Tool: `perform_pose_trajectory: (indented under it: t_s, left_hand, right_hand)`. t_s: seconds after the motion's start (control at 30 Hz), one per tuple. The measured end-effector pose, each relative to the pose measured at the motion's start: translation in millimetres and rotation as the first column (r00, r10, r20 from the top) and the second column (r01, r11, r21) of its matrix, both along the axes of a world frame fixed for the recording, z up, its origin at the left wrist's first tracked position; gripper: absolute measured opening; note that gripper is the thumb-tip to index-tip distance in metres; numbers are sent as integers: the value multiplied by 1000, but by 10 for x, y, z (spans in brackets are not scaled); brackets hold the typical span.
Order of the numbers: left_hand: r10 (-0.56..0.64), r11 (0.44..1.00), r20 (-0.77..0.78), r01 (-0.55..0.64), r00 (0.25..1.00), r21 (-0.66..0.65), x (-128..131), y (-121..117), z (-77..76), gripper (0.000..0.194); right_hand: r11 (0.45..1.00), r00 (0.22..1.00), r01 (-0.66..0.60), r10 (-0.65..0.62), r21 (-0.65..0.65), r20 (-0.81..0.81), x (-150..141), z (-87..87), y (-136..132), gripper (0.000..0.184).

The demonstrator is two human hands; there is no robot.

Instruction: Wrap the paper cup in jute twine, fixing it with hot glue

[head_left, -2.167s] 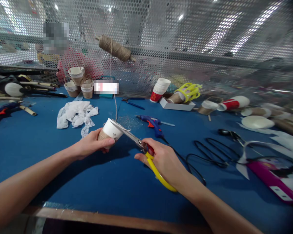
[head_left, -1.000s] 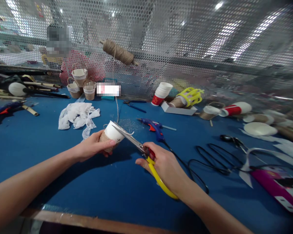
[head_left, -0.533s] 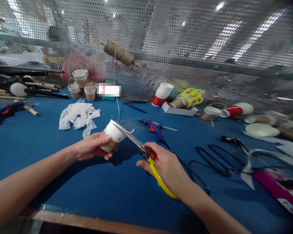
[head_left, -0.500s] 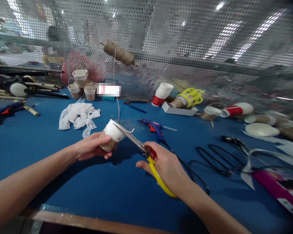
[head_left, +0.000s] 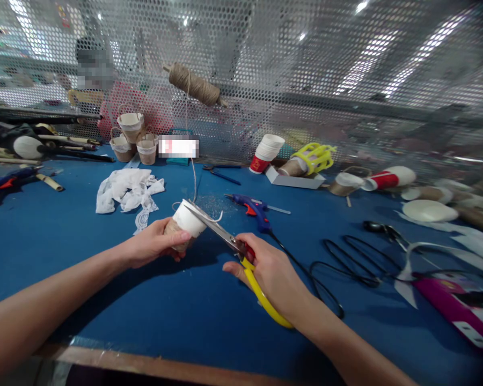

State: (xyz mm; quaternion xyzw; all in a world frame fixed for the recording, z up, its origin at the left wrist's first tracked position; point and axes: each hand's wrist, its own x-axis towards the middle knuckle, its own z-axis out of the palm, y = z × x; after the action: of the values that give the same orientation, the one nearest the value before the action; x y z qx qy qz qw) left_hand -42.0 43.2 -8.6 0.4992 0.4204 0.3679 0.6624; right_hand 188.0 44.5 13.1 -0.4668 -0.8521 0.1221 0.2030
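My left hand [head_left: 153, 245] is closed around a white paper cup [head_left: 188, 221] whose lower part is wrapped in brown twine, tilted with its rim to the upper right. My right hand [head_left: 272, 276] grips yellow-handled scissors [head_left: 241, 257]. Their blades reach up-left across the cup's rim, where a thin curled strip of white paper hangs off. A strand of twine runs from the cup up to a twine spool [head_left: 194, 84] mounted on the perforated metal screen.
A blue glue gun [head_left: 254, 207] with black cable lies just behind my right hand. White lace [head_left: 124, 189] lies to the left. Small twine-wrapped cups [head_left: 132, 136], stacked cups [head_left: 264, 151], a yellow cage [head_left: 316, 156], black scissors [head_left: 382, 230] and a purple box [head_left: 454, 303] are around. A person sits behind the screen.
The left hand has turned the cup slightly in its grip while the scissors stay at the rim. The paper strip at the rim has curled out a little more.
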Motion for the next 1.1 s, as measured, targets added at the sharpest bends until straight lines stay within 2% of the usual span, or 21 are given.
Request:
perform_pose_trajectory:
  t_s: [0.13,0.23,0.4,0.5,0.7,0.87,1.1]
  left_hand:
    - [36,998,-66,-33,997,51,-27,6,10,42]
    - [24,998,-51,-21,998,59,-75,14,22,46]
    - [-78,992,186,95,979,-80,-148,49,7,61]
    - [-104,984,262,137,960,-110,-150,63,-26,57]
    - [-41,995,157,54,987,-81,-78,22,-14,40]
    - [-25,996,118,34,993,-76,-17,-12,22,40]
    - [5,999,70,-3,998,-32,-14,-1,-2,40]
  right_hand:
    - [1000,1000,-2,2,-26,6,-2,18,-7,36]
    - [1000,1000,4,-4,-17,19,-1,28,-14,36]
    - [1000,1000,-21,21,19,5,5,19,-19,36]
    - [999,1000,-27,27,46,14,9,2,-11,34]
    - [997,1000,-25,23,76,21,16,-36,28,45]
    - [997,1000,-21,21,69,5,15,-37,27,43]
    - [1000,1000,-3,3,28,16,5,-23,2,39]
